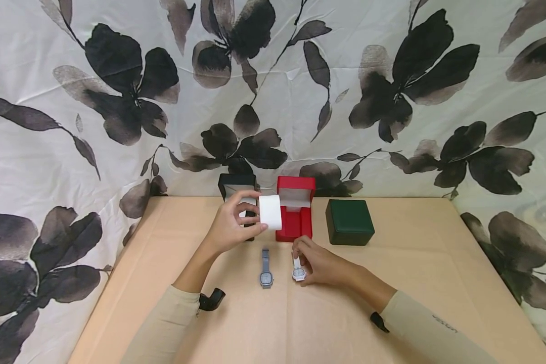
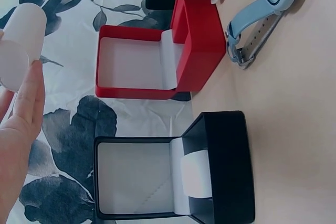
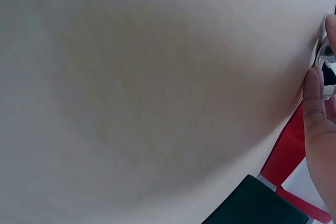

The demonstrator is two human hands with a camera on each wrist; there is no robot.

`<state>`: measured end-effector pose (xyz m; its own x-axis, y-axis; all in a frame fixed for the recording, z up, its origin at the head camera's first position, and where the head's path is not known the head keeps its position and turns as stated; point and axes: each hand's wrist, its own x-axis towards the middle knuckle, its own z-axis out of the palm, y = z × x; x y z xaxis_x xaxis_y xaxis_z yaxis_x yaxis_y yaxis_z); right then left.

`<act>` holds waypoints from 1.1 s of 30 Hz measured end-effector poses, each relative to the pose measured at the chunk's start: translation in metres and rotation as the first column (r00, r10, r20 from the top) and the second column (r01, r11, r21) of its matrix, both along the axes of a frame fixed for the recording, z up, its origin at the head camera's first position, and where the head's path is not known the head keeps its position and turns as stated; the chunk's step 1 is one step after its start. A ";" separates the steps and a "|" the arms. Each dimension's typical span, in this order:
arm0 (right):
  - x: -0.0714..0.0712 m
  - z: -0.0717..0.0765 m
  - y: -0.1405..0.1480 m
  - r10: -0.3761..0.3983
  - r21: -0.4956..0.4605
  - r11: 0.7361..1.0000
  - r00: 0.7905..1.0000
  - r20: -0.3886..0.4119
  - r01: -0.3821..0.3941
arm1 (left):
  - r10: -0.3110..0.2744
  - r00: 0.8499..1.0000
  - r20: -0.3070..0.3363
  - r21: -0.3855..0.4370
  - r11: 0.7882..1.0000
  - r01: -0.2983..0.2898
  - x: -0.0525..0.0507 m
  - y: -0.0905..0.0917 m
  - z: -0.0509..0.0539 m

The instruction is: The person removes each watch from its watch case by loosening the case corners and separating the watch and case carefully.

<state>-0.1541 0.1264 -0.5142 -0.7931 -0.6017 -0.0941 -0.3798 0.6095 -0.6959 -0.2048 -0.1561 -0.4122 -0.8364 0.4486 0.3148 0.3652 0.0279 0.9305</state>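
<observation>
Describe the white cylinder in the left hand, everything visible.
The white cylinder is plain and smooth, with a rounded side and a flat end; it looks matte, exact material unclear. It is bare, with no watch around it. The left grip holds it raised off the table; in the head view it overlaps the left edge of the red box.

Your head camera looks forward and down on the table (image 1: 255, 323) from farthest back, taking in your left hand (image 1: 232, 222) and right hand (image 1: 323, 263). Your left wrist camera sits nearer, its picture turned sideways, facing the open red box (image 2: 205, 45) and black box (image 2: 228, 171), which both views share. Your right wrist camera looks close onto the table, catching the red box and green box (image 3: 257, 205), also in your head view, at lower right.
</observation>
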 end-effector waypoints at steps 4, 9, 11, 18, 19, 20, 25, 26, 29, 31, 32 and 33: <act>0.002 0.001 0.003 0.019 -0.005 1.000 1.000 -0.012 -0.019 | 0.005 1.000 0.009 -0.020 1.000 -0.005 -0.002 0.001 -0.003; 0.006 0.004 0.004 0.013 -0.008 1.000 1.000 -0.017 -0.014 | 0.016 1.000 0.016 -0.050 0.999 -0.015 -0.003 0.002 -0.007; 0.008 0.006 0.005 -0.007 -0.012 1.000 1.000 0.001 0.007 | 0.019 1.000 0.019 -0.051 0.999 -0.018 -0.003 0.002 -0.007; 0.008 0.017 0.012 -0.049 -0.082 0.996 0.999 -0.007 0.048 | 0.021 0.999 0.036 -0.067 0.998 -0.018 -0.004 0.003 -0.008; 0.007 0.019 0.013 -0.051 -0.091 0.995 0.999 -0.020 0.048 | 0.020 0.999 0.038 -0.070 0.997 -0.017 -0.004 0.003 -0.009; 0.007 0.021 0.015 -0.055 -0.101 0.994 0.998 -0.031 0.052 | 0.021 0.999 0.037 -0.075 0.997 -0.018 -0.005 0.003 -0.010; 0.002 0.034 0.019 -0.144 -0.144 0.980 0.988 -0.062 0.134 | 0.020 0.999 0.034 -0.119 0.993 -0.016 -0.008 0.007 -0.013; 0.001 0.037 0.019 -0.172 -0.152 0.975 0.983 -0.065 0.160 | 0.020 0.999 0.036 -0.127 0.992 -0.015 -0.009 0.009 -0.014; -0.002 0.044 0.017 -0.244 -0.164 0.960 0.966 -0.083 0.228 | 0.019 0.999 0.042 -0.143 0.990 -0.012 -0.012 0.013 -0.016; -0.004 0.046 0.015 -0.286 -0.160 0.950 0.954 -0.086 0.270 | 0.016 0.999 0.051 -0.154 0.988 -0.008 -0.014 0.015 -0.018; -0.005 0.048 0.014 -0.301 -0.154 0.946 0.949 -0.091 0.285 | 0.013 0.998 0.057 -0.158 0.987 -0.004 -0.015 0.016 -0.019; -0.006 0.048 0.014 -0.315 -0.146 0.942 0.945 -0.091 0.301 | 0.012 0.998 0.063 -0.163 0.987 -0.002 -0.016 0.017 -0.020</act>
